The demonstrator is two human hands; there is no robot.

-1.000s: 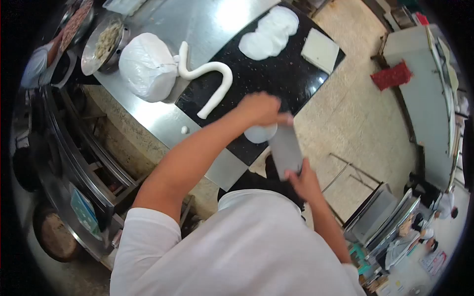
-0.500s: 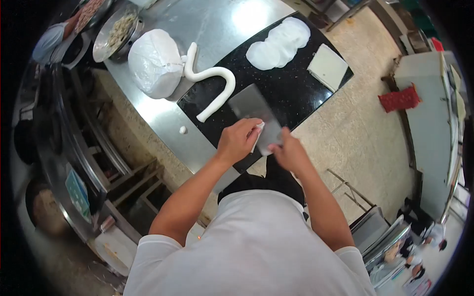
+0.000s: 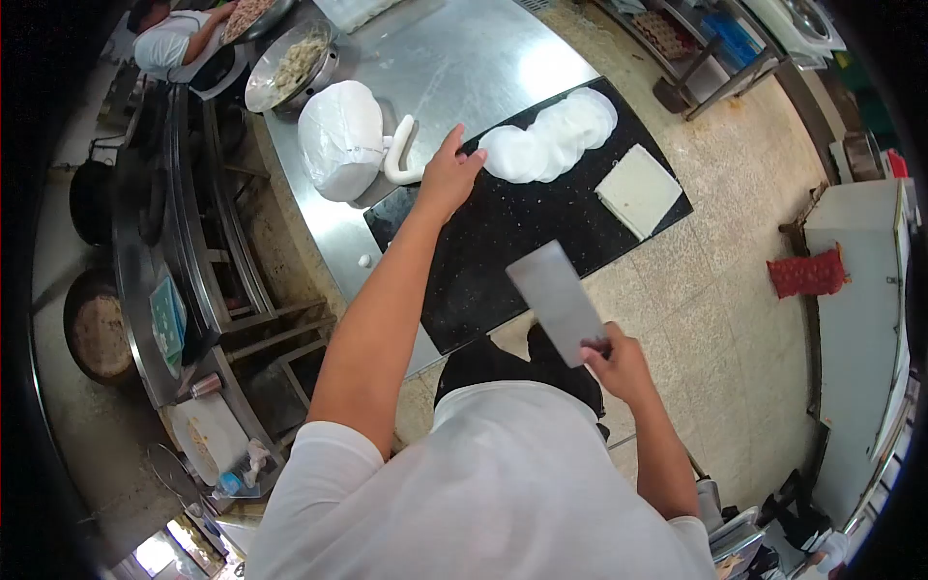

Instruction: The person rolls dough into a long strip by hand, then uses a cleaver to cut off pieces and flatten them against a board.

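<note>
My right hand (image 3: 619,363) grips a wide cleaver (image 3: 558,298), its blade over the near edge of the black board (image 3: 512,227). Further left, my left hand (image 3: 451,179) is stretched out with thumb and fingers apart, beside the dough rope (image 3: 398,159), part of which it hides. Just beyond its thumb lie overlapping thin white dough rounds (image 3: 551,138). A square white stack (image 3: 639,190) rests at the board's right corner. Left of the rope sits a large plastic-covered white mound (image 3: 341,140). One small dough piece (image 3: 364,261) lies on the steel table.
The steel table (image 3: 435,63) carries a metal bowl of pale filling (image 3: 296,66) at the back left. A person (image 3: 184,43) stands beyond it, near a pan of reddish food. Woks are at the left; a red mesh bag (image 3: 808,274) hangs at a white cabinet.
My left hand has left the cleaver's side and reached forward to the dough rope and rounds. My right hand has drawn the cleaver back toward my body. The view has shifted.
</note>
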